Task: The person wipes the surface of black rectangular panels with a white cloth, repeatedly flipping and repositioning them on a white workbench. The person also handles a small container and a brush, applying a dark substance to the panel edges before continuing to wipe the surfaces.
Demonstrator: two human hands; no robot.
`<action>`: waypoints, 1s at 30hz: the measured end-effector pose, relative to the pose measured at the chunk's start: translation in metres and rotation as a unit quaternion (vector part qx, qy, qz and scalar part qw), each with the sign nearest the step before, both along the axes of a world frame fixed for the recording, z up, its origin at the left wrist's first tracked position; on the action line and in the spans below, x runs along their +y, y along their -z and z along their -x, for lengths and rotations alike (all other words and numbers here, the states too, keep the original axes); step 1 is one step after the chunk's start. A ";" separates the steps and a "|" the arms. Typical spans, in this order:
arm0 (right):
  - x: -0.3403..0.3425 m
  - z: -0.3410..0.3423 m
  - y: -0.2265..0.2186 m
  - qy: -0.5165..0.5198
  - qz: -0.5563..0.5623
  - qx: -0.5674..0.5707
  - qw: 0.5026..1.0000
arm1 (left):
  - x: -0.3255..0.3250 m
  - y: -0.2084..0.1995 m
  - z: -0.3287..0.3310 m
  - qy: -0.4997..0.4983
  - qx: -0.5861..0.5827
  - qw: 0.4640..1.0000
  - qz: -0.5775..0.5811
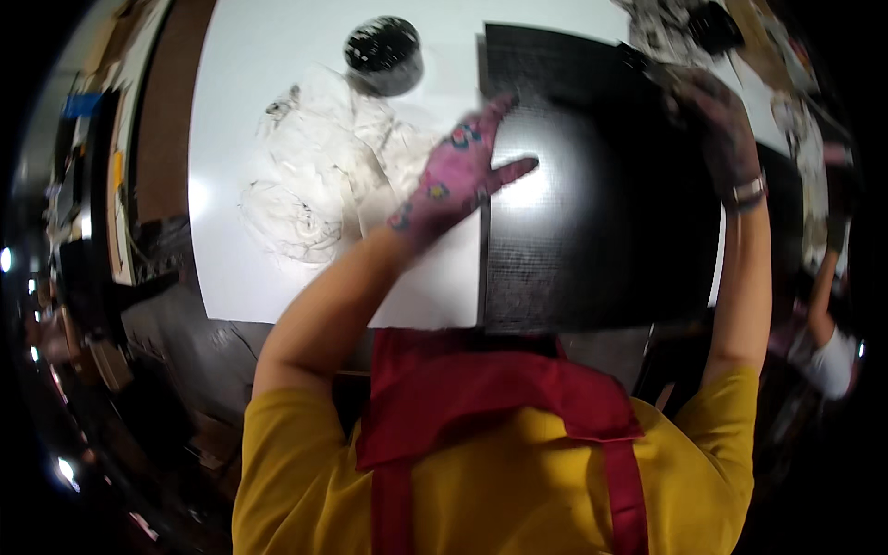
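My left hand (pixel 455 176) wears a pink patterned glove. It lies flat and wide open on the left edge of a big black sheet (pixel 601 203), with the fingers spread and the thumb pointing to the right over the dark surface. The hand presses on the sheet but does not close around it.

My right hand (pixel 717 125) wears a dark glove, with a band on the wrist. It is at the far right corner of the same sheet, and the fingers seem to curl over the edge there; the picture is blurred, so I cannot tell how firmly it holds.

The black sheet has a fine grid texture and shines in the middle. It lies on the right part of a white table (pixel 250 83), and its near edge reaches the near edge of the table.

Left of the sheet lies a crumpled clear plastic wrap (pixel 319 171). Beyond it, at the far side, stands a round black container (pixel 384 54).
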State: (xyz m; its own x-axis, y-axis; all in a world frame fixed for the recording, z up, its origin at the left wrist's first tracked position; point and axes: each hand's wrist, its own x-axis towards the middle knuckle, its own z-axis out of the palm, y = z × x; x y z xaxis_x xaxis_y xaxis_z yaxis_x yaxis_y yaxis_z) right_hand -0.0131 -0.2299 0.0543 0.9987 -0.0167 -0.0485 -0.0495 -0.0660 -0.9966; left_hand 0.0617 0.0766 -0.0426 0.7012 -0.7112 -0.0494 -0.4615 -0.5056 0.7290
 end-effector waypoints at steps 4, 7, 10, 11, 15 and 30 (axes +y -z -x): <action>0.084 0.157 0.003 0.246 -0.039 0.160 0.955 | -0.002 0.004 -0.002 0.014 0.012 0.999 0.032; 0.180 0.227 0.021 0.336 -0.081 0.194 0.918 | 0.001 0.007 -0.004 0.011 0.120 0.993 0.020; 0.271 0.254 0.034 0.394 -0.198 0.208 0.873 | -0.001 -0.003 -0.003 0.005 0.247 0.969 -0.006; 0.293 0.254 0.038 0.407 -0.205 0.202 0.867 | 0.001 0.016 -0.004 0.020 0.197 0.976 0.087; 0.348 0.251 0.058 0.468 -0.260 0.232 0.812 | 0.013 -0.009 0.011 0.012 0.347 0.936 0.053; 0.366 0.238 0.069 0.469 -0.310 0.200 0.802 | 0.018 0.012 0.012 0.018 0.418 0.892 0.171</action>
State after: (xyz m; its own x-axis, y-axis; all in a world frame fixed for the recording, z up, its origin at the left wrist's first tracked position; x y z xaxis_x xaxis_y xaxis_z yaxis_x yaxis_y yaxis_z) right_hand -0.2510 0.1363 -0.0148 0.4630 -0.6012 -0.6513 -0.1109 0.6898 -0.7155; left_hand 0.0501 0.0942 -0.0548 0.4981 -0.8059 -0.3200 0.3048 -0.1828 0.9347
